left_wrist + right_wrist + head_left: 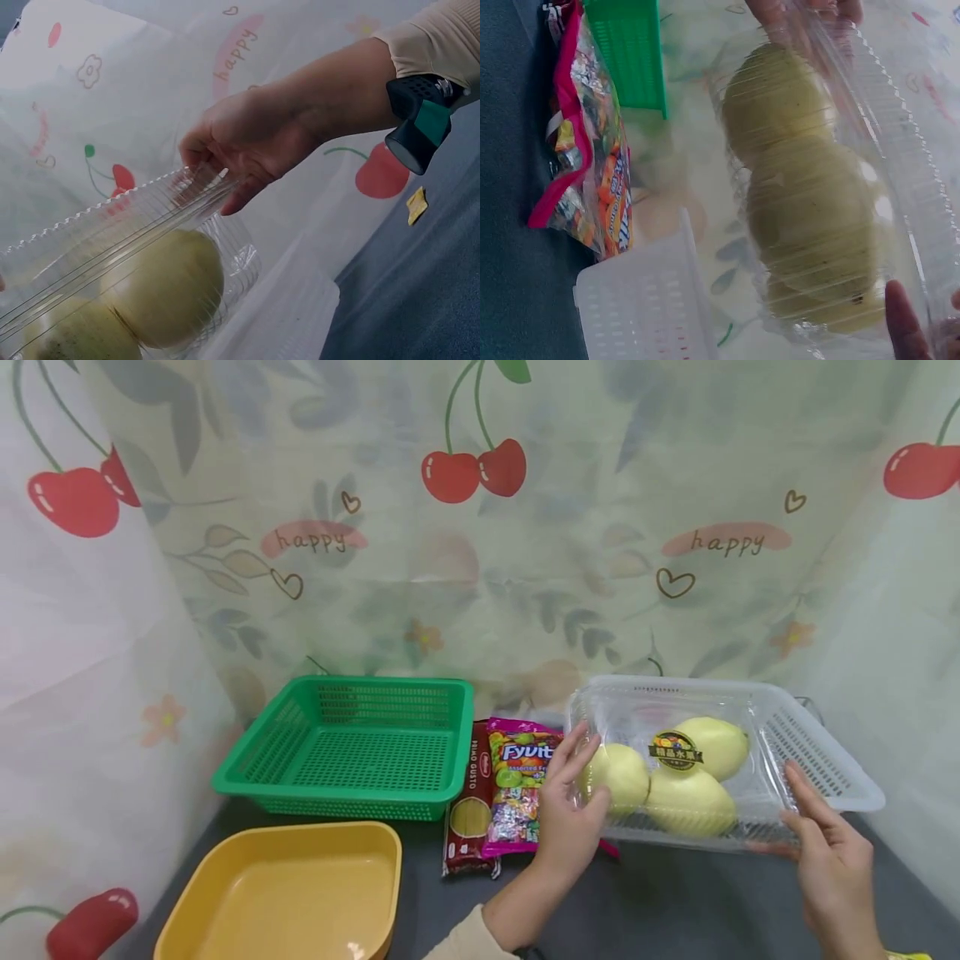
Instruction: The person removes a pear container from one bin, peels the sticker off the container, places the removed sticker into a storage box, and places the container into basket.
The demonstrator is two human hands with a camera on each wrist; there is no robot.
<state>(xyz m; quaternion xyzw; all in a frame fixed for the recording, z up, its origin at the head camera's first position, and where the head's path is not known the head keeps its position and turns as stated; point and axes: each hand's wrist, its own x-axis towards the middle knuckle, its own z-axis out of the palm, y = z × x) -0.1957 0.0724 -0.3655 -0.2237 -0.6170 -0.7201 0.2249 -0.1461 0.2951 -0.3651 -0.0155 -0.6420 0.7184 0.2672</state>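
A clear plastic clamshell box (637,714) holds three pale yellow-green round fruits (690,802) and bears a black and gold label (677,750). It is raised and tilted over the white basket (832,760), overlapping it in the head view. My left hand (572,814) grips the box at its left end, the thumb on the near side. At the opposite end my right hand (834,852) holds it between thumb and fingers. The left wrist view shows the left hand (247,139) pinching the ridged edge of the box.
Left of the white basket lie a pink candy bag (517,785) and a dark red pasta packet (471,810). Farther left stands a green basket (382,760), with a yellow tray (315,877) in front. A printed curtain (480,610) encloses the dark table (675,902).
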